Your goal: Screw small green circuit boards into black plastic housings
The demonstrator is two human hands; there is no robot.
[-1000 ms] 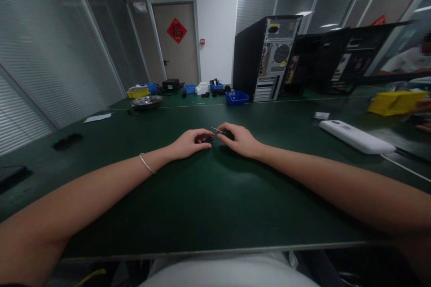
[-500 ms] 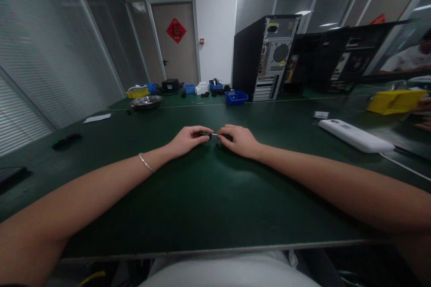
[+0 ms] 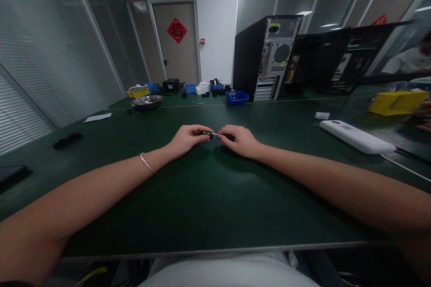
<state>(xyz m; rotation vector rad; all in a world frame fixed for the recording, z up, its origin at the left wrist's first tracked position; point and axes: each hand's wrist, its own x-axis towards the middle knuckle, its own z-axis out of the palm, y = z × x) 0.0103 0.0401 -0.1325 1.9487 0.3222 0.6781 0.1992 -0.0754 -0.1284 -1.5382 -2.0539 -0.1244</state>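
The whole scene is carried by the green bench (image 3: 215, 206), at whose far side the tall computer tower (image 3: 251, 58) is stood upright. More dark computer cases (image 3: 323, 60) are lined up to the right of the tower, and beyond them, at the far right, a person (image 3: 404, 60) in a pale top is partly seen. The long white device (image 3: 357, 136) is laid nearer than the tower and to its right, with a white cable (image 3: 406, 167) led off its near end; the yellow bin (image 3: 397, 102) is set farther right. The left hand (image 3: 188, 140) and the right hand (image 3: 239, 141) are held just above or on the bench (which of the two cannot be told), nearer than the tower. The shiny metal bowl (image 3: 147, 102) is placed well to the left of the tower, the blue tray (image 3: 236, 98) just beside its foot. A bracelet (image 3: 147, 163) is worn on the left wrist. The green-and-black piece (image 3: 208, 135), nearer than the tower and left of it, is pinched between left thumb and fingers. From it the thin pale rod (image 3: 214, 134) is pointed rightward, its other end pinched by the right fingertips.
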